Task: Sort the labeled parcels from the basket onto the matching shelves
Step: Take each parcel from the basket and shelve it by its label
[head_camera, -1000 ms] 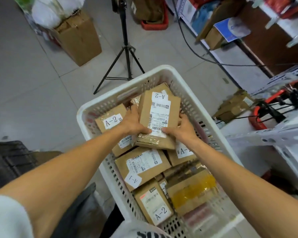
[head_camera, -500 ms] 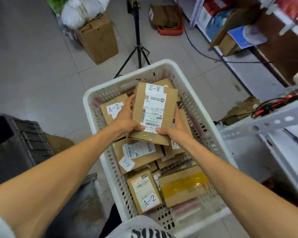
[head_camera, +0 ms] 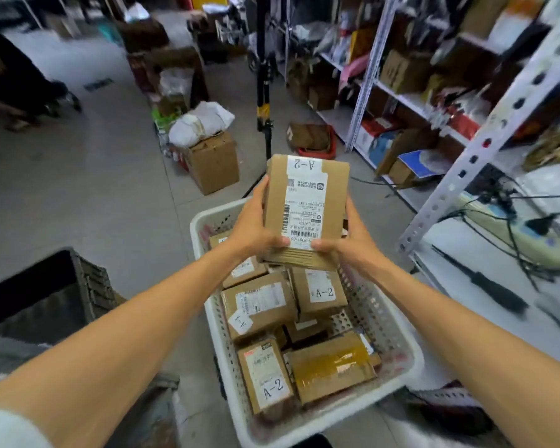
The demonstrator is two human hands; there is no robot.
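A-2 parcel between both hands' fingers, above basket.

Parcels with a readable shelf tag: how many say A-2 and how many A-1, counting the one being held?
A-2: 3 (held parcel, upper A-2 parcel, lower A-2 parcel)
A-1: 1 (A-1 parcel)
Total: 4; other parcels in the basket show no readable tag.

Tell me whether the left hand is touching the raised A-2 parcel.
Touching. The head view shows the left hand gripping the raised A-2 parcel along its left edge, with the thumb pressed on the front near the bottom.
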